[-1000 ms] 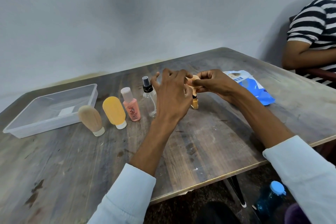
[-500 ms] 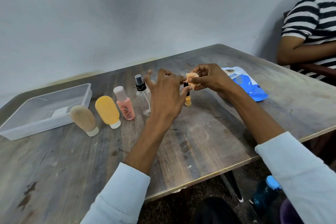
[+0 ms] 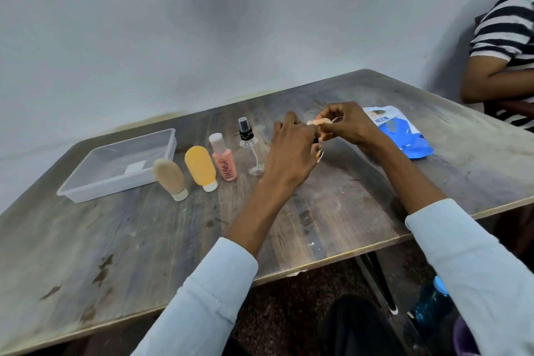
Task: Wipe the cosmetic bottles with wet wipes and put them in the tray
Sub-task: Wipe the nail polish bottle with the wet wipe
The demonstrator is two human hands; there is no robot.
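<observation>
Since a moment ago our left hand has closed over the small yellow bottle at frame centre, fingers curled round it; our right hand pinches the orange wipe. A slip could topple the spray bottle just left. Worn wooden table, grey wall; clear tray left.

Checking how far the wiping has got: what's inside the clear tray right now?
The clear tray holds no bottle; only a white label shows on its floor. The beige bottle covers a bit of its near corner.
</observation>
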